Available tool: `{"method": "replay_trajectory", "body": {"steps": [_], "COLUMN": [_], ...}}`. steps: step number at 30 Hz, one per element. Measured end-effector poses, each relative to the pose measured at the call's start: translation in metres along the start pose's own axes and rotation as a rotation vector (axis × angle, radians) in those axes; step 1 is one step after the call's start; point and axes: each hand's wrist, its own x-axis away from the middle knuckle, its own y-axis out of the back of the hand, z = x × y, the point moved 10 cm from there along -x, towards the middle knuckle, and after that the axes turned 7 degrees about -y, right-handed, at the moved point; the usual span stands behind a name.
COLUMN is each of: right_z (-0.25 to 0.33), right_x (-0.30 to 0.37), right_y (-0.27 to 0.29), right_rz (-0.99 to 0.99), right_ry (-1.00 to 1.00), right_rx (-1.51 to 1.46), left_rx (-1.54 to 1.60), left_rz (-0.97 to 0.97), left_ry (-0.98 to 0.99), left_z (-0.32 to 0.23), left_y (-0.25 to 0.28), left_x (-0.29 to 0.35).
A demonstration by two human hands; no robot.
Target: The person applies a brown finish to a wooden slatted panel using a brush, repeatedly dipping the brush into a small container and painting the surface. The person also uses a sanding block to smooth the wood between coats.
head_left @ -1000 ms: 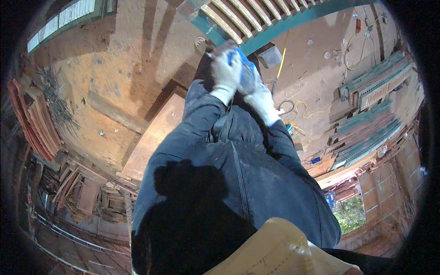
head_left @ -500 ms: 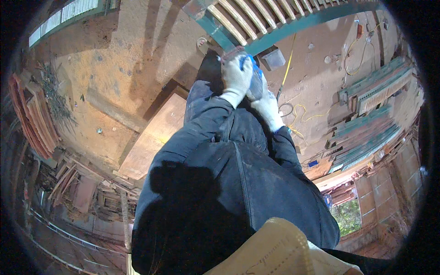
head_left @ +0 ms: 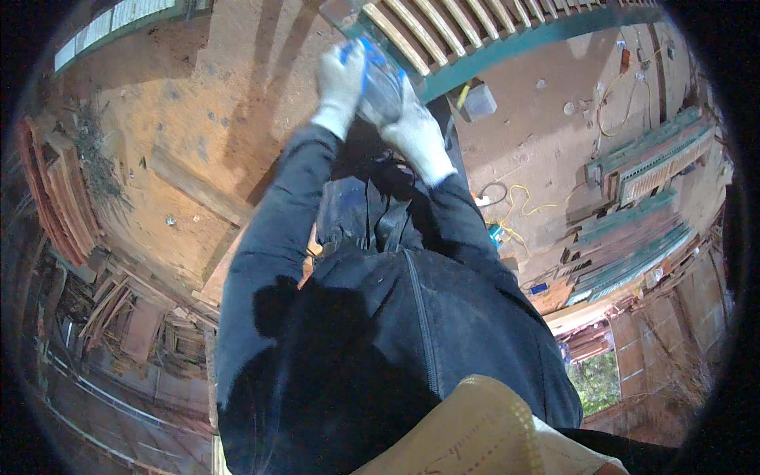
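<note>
Both my hands are in white work gloves and closed around a blue and grey handheld power tool (head_left: 381, 89), which looks like a sander. My left hand (head_left: 340, 85) wraps its far left side, around the blue part. The near right side of the grey body is gripped by my right hand (head_left: 415, 133). Just past the tool lies a slatted wooden shutter (head_left: 483, 59), with a green frame and bare wooden slats. The tool is at the shutter's near left corner. Whether it touches the frame cannot be made out.
A translucent plastic tub (head_left: 480, 103) sits beside the shutter's near edge. Yellow cord (head_left: 521, 195) lies on the floor to the right. Stacked green shutters (head_left: 633, 237) stand further right. Reddish boards (head_left: 55, 194) lean at the left, and a plank (head_left: 194, 186) lies on the floor.
Both hands have moved left and farther from my body, carrying the blue tool along the shutter's corner. My arms are now more stretched out.
</note>
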Motion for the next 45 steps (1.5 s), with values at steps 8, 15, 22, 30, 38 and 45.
{"method": "replay_trajectory", "body": {"steps": [8, 15, 22, 30, 38, 45], "right_z": [-0.021, -0.079, -0.083, 0.068, 0.026, -0.104], "right_x": [-0.001, 0.023, 0.018, -0.078, -0.037, 0.043], "right_y": [-0.004, -0.009, 0.012, 0.009, 0.003, 0.023], "right_rz": [0.043, 0.072, 0.132, -0.005, 0.005, 0.119], "right_ry": [-0.054, -0.205, -0.191, 0.064, 0.102, -0.109], "right_rx": [-0.021, 0.037, 0.207, -0.02, -0.023, 0.153], "left_rx": [0.06, -0.108, 0.089, 0.209, 0.164, -0.058], "left_rz": [-0.057, 0.034, 0.043, -0.019, 0.143, 0.033], "left_ry": [-0.044, -0.042, 0.007, -0.144, -0.044, -0.013], "left_z": [0.003, -0.021, -0.028, 0.005, 0.022, -0.026], "left_y": [-0.012, -0.044, -0.053, 0.032, 0.003, -0.075], "left_x": [0.008, 0.046, 0.054, -0.111, -0.073, 0.085]}}
